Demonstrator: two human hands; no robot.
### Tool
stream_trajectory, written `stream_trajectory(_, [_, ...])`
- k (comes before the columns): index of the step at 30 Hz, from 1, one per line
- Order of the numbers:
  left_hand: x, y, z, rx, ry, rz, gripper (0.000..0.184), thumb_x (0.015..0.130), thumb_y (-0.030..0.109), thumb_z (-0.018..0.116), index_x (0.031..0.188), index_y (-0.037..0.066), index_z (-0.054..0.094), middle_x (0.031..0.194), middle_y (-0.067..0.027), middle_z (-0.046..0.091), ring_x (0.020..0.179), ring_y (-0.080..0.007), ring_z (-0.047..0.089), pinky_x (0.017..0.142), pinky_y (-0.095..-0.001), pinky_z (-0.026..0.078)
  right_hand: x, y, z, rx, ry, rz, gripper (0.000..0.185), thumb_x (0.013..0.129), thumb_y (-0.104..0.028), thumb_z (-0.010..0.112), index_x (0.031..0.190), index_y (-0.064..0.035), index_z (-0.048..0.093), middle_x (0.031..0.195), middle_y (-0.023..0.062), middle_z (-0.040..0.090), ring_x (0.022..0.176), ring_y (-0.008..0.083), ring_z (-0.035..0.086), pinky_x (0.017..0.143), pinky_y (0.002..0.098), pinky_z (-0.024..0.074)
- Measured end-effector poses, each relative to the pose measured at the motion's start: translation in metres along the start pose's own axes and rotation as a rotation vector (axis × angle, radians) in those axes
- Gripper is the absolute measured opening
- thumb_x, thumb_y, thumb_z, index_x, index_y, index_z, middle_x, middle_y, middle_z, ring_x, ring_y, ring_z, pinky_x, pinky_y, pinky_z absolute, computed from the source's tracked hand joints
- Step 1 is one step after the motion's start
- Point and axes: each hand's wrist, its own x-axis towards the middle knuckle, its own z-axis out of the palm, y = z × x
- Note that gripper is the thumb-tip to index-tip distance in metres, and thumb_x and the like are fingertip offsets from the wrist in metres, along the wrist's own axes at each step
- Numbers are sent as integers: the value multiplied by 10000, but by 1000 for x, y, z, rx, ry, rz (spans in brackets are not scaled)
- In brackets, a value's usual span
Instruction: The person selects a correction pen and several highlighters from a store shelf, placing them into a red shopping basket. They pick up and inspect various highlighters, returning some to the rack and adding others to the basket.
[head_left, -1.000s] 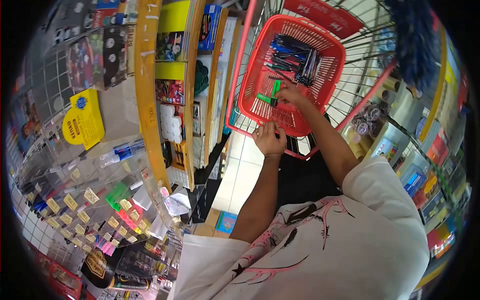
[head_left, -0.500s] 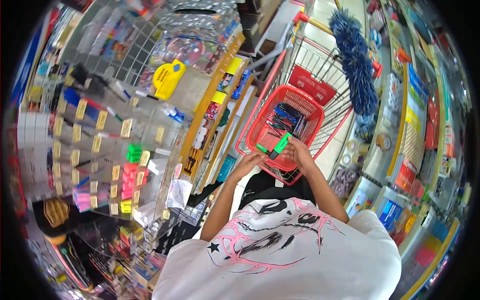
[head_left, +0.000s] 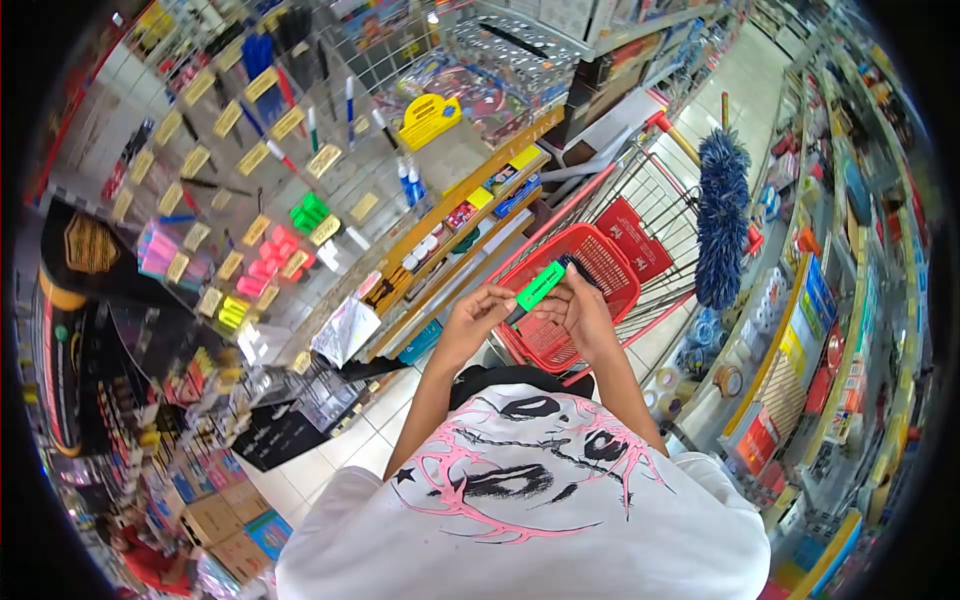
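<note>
A green highlighter is in my right hand, the thumb and fingers closed on its upper end and its printed side facing up. My left hand is closed in a pinch at the highlighter's lower, dark end. The small green cap seen earlier at these left fingertips is mostly hidden now. Below both hands is a red plastic basket inside a shopping cart. The dark pens in the basket are largely covered by my right hand and the highlighter.
At left, a tilted pen display holds green highlighters, pink ones and price tags. A wooden-edged shelf runs beside the cart. A blue fluffy duster hangs at the cart's right. Stocked shelves line the right side.
The view has turned, so the display and cart appear shifted. Both hands have come closer together, and the highlighter's printed side now faces up. The green cap no longer shows clearly.
</note>
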Motion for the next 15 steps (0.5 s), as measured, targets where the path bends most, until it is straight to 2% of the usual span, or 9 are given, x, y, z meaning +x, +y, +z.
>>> stream_trajectory(3, [-11, 14, -1, -40, 26, 55, 183, 939, 117, 614, 1087, 10, 610, 952, 2, 647, 880, -43, 560, 809, -206, 424, -7, -14, 12, -58, -47, -16, 434, 993, -397, 502, 1096, 10, 608, 956, 118, 676, 822, 184, 664, 759, 291, 532])
stream_trajectory(5, [-16, 19, -4, -30, 40, 66, 176, 938, 106, 613, 1083, 7, 609, 948, -1, 648, 879, -48, 563, 805, -207, 428, -8, -18, 15, -121, 4, -93, 410, 991, -362, 522, 1106, 19, 620, 960, 110, 677, 816, 170, 657, 768, 279, 520])
stream_trajectory(9, [-23, 25, -10, -40, 48, 90, 165, 936, 98, 615, 1075, 9, 610, 962, -4, 645, 891, -52, 563, 809, -210, 431, -7, -29, 25, -236, -75, -214, 380, 988, -307, 541, 1142, 30, 627, 946, 85, 676, 803, 146, 641, 782, 283, 512])
stream_trajectory(15, [-28, 23, -18, -99, 110, 158, 150, 935, 102, 620, 1054, 12, 608, 996, -5, 634, 920, -61, 562, 827, -221, 431, -4, -23, 37, -185, -157, -178, 403, 998, -304, 513, 1152, 55, 611, 985, 108, 679, 837, 167, 654, 796, 300, 521])
